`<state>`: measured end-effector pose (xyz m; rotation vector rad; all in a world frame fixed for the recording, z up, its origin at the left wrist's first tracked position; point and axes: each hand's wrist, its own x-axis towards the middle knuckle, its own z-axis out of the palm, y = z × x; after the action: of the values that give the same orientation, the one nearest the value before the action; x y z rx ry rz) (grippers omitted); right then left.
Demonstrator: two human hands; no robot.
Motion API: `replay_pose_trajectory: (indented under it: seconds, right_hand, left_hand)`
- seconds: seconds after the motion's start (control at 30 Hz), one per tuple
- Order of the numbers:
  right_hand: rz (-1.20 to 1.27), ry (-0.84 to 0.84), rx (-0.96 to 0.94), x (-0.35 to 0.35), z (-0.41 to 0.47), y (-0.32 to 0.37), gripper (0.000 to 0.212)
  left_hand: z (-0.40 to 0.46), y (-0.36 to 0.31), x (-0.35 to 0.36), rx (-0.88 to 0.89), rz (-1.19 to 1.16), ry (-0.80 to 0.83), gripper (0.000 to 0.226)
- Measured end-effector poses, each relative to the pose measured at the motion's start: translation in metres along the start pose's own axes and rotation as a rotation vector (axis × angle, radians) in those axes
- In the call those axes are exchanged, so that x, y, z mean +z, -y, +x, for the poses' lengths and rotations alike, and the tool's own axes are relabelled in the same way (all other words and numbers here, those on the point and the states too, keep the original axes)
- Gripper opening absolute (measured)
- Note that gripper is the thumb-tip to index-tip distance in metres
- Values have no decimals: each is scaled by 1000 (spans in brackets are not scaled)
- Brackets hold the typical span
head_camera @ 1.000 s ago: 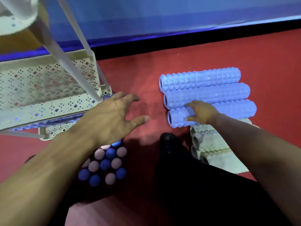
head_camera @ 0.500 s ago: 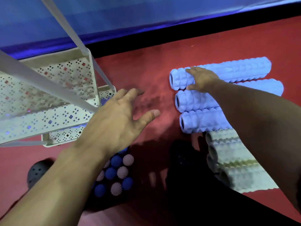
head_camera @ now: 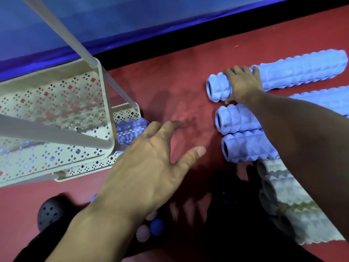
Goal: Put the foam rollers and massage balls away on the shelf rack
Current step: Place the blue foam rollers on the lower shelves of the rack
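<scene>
Head view: right hand [head_camera: 243, 85] wraps around the farthest blue roller [head_camera: 302, 69] on the red floor [head_camera: 170, 87], beside two more. Left hand [head_camera: 151, 163] hovers spread, grasping nothing, near the shelf rack [head_camera: 105, 103]; balls [head_camera: 151, 228] below.

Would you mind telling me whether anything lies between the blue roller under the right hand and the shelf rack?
Nothing visible on the bare red floor between the far blue roller, gripped by the right hand, and the shelf rack. Only the open left hand hovers nearby.
</scene>
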<state>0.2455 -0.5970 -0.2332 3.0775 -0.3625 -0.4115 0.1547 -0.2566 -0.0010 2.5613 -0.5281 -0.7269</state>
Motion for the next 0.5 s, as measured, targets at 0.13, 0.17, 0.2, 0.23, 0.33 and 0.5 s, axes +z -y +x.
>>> replay_pose_trajectory:
  seconds: [0.13, 0.17, 0.2, 0.23, 0.33, 0.5]
  right_hand:
    - [52, -182, -79, -2, -16, -6, 96]
    - [87, -228, -76, -8, -21, -6, 95]
    - [127, -262, -73, -17, -26, -5, 96]
    - [168, -288, -73, -28, -33, -3, 96]
    - [305, -400, -100, -71, -55, 1, 99]
    - [437, -454, -72, -152, -115, 24, 82]
  left_hand:
    - [-4, 0, -3, 0, 3, 18, 75]
    - [-5, -1, -4, -1, 15, 29, 76]
    - [-7, -3, -5, -2, 24, 38, 76]
    - [-9, -6, -7, -3, 29, 51, 76]
    - [-17, -15, -15, 17, 22, 45, 76]
    - [-37, -33, -21, 92, -21, -32, 80]
